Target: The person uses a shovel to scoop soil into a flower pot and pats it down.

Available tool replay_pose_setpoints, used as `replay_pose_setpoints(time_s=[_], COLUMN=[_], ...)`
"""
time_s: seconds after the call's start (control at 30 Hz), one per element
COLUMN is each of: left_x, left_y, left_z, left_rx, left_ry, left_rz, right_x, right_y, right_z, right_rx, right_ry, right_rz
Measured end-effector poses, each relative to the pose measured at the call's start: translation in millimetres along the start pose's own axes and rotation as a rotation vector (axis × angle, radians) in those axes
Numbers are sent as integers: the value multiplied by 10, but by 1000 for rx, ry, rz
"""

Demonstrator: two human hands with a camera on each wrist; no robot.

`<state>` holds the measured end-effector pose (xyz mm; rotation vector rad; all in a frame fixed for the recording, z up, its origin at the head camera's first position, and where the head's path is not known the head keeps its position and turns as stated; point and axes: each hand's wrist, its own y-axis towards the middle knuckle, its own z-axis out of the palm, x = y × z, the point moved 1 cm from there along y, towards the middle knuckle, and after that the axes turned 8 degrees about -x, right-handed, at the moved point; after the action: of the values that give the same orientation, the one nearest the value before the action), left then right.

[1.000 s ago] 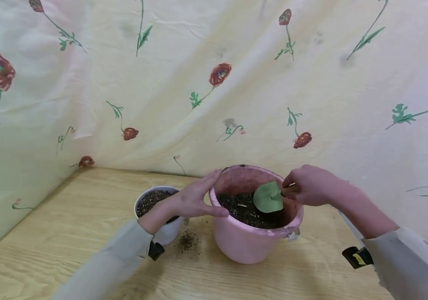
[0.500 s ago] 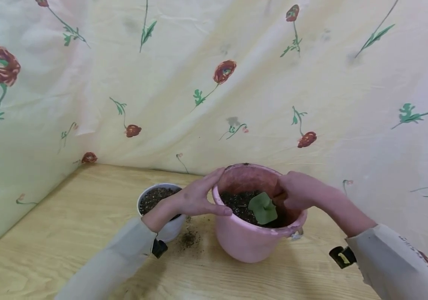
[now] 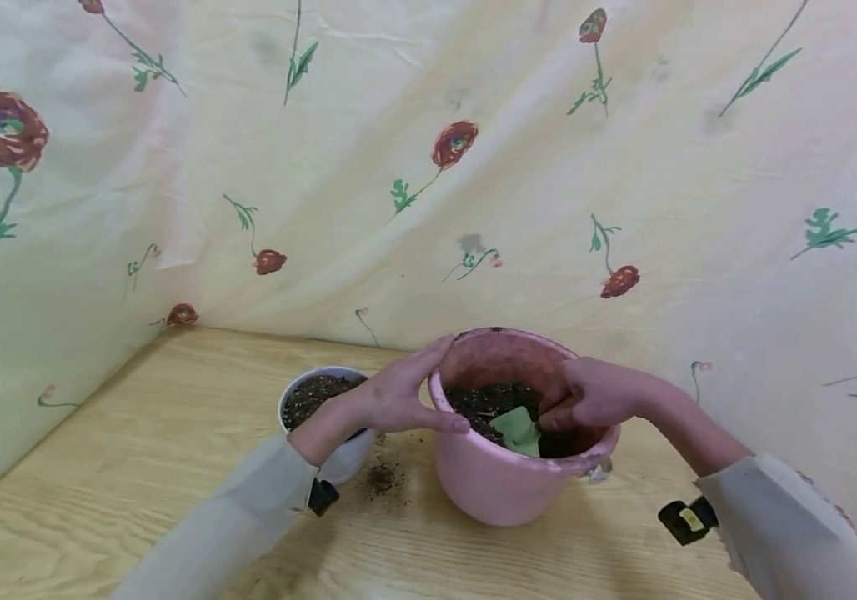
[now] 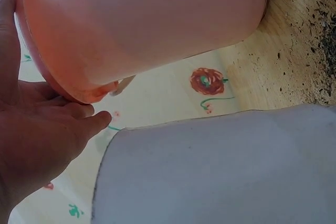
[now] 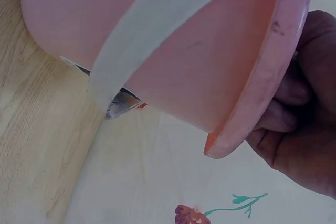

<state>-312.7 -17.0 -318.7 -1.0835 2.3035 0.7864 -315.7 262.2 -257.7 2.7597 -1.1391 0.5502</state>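
Note:
A pink bucket [image 3: 496, 496] stands on the wooden table with dark soil [image 3: 488, 396] inside. My left hand [image 3: 391, 398] holds its left rim, thumb toward the front and fingers toward the back; the left wrist view shows the fingers at the rim [image 4: 42, 85]. Reaching inside from the right, my right hand [image 3: 597, 398] grips a garden trowel by its handle, which the fingers mostly hide. The trowel's green blade [image 3: 517, 432] lies low in the soil, its tip out of sight. In the right wrist view, curled fingers [image 5: 278, 114] show behind the bucket's rim.
Left of the bucket, partly behind my left forearm, stands a white pot [image 3: 349, 462] filled with soil. Spilled soil [image 3: 381, 478] lies between the two. A pale bucket handle [image 5: 152, 30] hangs down the bucket's side. Flowered cloth [image 3: 323, 167] rises behind the table.
My right hand has moved down into the bucket, lowering the trowel blade into the soil. The left hand keeps its hold on the rim. The head view has shifted slightly.

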Motion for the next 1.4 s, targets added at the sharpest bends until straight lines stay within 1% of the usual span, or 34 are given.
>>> replay_pose_setpoints(time_s=[0.23, 0.37, 0.5, 0.7, 0.77, 1.03, 1.17, 1.3, 1.4], left_x=[21, 25, 25, 31, 36, 33, 33, 47, 56], left_y=[15, 31, 37, 40, 44, 55, 50, 31, 26], left_z=[25, 32, 29, 34, 36, 42, 51, 69, 82], left_rx=[-12, -15, -16, -10, -8, -17, -29, -57, -71], left_ry=[5, -1, -12, -14, -17, -9, -14, -12, -10], left_rz=[-1, 5, -2, -16, -17, 9, 3, 14, 35], right_x=[-78, -105, -118, -103, -102, -163, -166, -137, -98], right_y=[-12, -11, 5, 4, -15, -133, -174, -218, -278], right_z=[28, 62, 77, 32, 7, -20, 1, 10, 5], right_rx=[16, -5, -30, -108, -132, -213, -239, -290, -331], right_ry=[239, 325, 352, 302, 291, 327, 374, 396, 440], right_rz=[8, 39, 89, 148, 169, 254, 267, 250, 260])
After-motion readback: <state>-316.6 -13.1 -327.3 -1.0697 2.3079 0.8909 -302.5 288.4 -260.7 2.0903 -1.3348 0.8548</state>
